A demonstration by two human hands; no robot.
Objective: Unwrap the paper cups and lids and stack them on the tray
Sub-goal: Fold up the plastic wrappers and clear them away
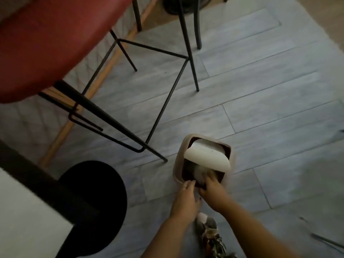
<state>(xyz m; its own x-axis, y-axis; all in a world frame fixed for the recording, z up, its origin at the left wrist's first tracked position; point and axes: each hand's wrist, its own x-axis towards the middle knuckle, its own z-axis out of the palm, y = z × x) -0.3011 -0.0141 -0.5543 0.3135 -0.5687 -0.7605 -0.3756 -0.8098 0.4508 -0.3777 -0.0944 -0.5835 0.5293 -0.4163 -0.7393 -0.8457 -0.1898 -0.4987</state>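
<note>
A small beige waste bin (178,161) with a white swing lid (204,157) stands on the floor below me. The lid is tilted and the near half of the opening is uncovered. My right hand (212,185) reaches into that opening and holds a pale, blurred wrapper (199,174) there. My left hand (186,194) sits beside it, fingers stretched out to the bin's near rim. No cups, lids or tray are in view.
Grey plank floor (270,90) all around. A red chair (55,43) on thin black metal legs (163,108) stands at the upper left. A round black table base (96,202) and a white table edge (22,220) lie at the lower left. My shoe (206,226) is below the hands.
</note>
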